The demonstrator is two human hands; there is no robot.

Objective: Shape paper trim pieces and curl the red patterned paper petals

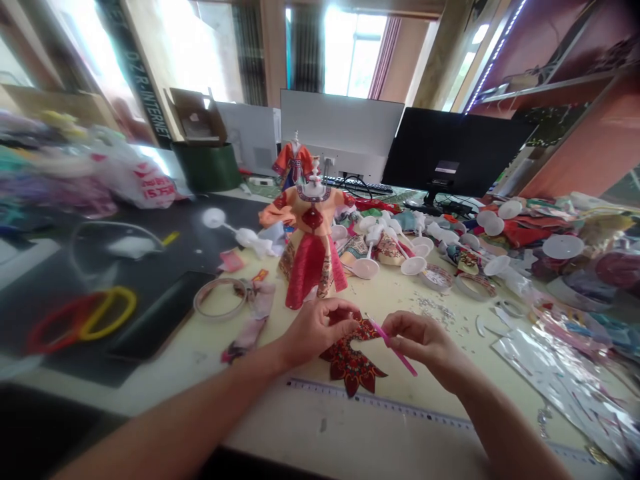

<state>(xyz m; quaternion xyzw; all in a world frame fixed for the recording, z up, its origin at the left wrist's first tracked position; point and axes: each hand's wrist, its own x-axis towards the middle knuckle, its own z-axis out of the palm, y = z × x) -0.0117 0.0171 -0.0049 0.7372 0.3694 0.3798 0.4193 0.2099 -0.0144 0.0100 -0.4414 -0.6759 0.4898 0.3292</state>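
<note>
**Left hand** (317,330): clenched, thumb and fingers pinched on the upper tip of a red patterned fabric piece (353,365). My fingers hide how much of it I have, but pinching there seems to keep that end raised and steady.

**Right hand** (417,345): grasping a pink plastic stick (395,348) between thumb and fingers, much like a pen, which seems to give me fine control at its tip.

**Stick direction**: its long axis slants up and to the left, crossing from my right hand towards my left, with the tip at the fabric, just beside my left fingers.

**Fabric position**: it hangs from my left-hand pinch and spreads onto the cream tabletop (170,377), its pointed, scalloped edge just above a long ruler (380,412).

**Straight ahead**: a doll in a red and orange dress (313,267) stands upright on a white stand, close to my left hand, with a second dressed figure (293,163) behind it.

**Around me**: a roll of clear tape (220,298) lies to the left — a heap of white plastic stands (410,247) sits to the right.
</note>
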